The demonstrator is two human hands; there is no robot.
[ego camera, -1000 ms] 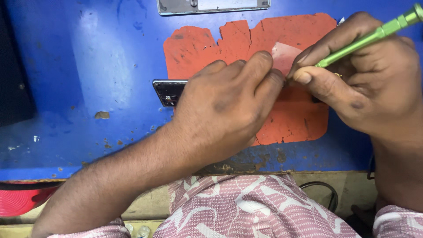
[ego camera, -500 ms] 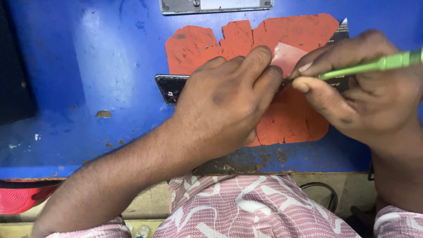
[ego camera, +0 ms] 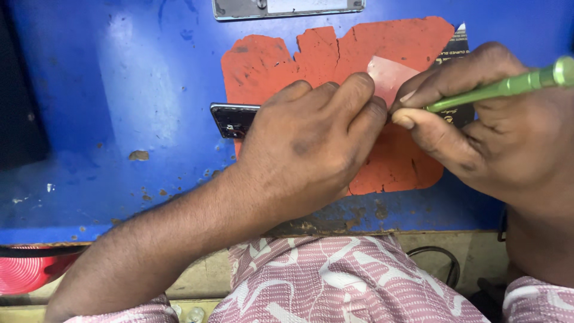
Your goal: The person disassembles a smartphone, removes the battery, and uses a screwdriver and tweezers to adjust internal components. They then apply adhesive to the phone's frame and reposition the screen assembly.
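1. A worn blue work surface is filling most of the view, its paint chipped and scuffed, with small rusty flecks showing near the front edge.
2. A ragged orange-red mat is lying on the blue surface, flat, cracked along its top edge and torn into an uneven outline.
3. A dark, glossy phone is lying on edge across the mat, only its left end showing; the rest is running under the left hand.
4. A small pale, translucent square of film is sitting on the mat just beyond the fingertips of both hands.
5. A slim green metal tool with a smooth round shaft is slanting up to the right, its tip hidden between the two hands.
6. A grey metal plate is lying at the far edge of the surface, and a dark printed card is peeking out behind the right hand.
7. The left hand is lying palm down over the phone, its fingers pressed together and curled, the tips bearing down near the phone's middle.
8. The right hand is pinching the green tool between thumb and forefinger like a pen, the remaining fingers folded close beneath it.
9. The thumb of the right hand is touching the left hand's fingertips just where the tool's tip is meeting the phone.
10. Pink patterned cloth is covering the person's lap below the table edge.
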